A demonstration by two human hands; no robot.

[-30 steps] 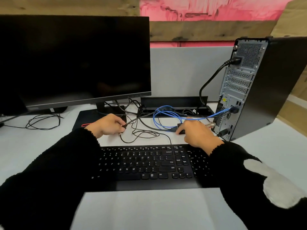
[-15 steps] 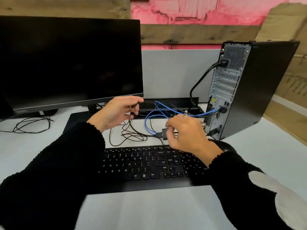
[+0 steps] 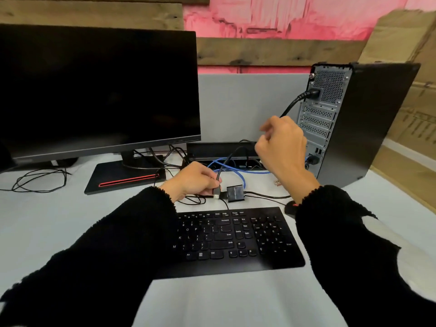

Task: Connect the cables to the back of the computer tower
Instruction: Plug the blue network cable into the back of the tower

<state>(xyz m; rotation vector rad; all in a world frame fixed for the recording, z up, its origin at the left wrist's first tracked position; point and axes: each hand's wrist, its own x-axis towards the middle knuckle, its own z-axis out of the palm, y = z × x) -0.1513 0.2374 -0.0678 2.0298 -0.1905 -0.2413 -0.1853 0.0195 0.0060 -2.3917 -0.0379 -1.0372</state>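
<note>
The black computer tower [image 3: 368, 123] stands at the right with its rear panel facing me. A black power cable [image 3: 295, 102] is plugged in near its top, and a blue cable [image 3: 238, 171] runs to a lower port. My left hand [image 3: 195, 180] rests low on the desk, shut on a black cable plug [image 3: 217, 192] with its metal tip pointing down. Just right of it lies a small black adapter box [image 3: 236, 193]. My right hand [image 3: 280, 147] is raised in front of the tower's rear panel, fingers curled; it seems to hold nothing.
A black keyboard [image 3: 236, 239] lies in front of me, with a mouse [image 3: 291, 207] partly hidden by my right sleeve. A dark monitor [image 3: 99, 90] on its stand fills the left. Loose black cables [image 3: 37, 180] coil at far left. A black cable tray [image 3: 219, 149] sits against the grey divider.
My left hand came down from mid-air to the desk with the cable plug. My right hand let go of the adapter box, which now lies on the desk, and rose toward the tower.
</note>
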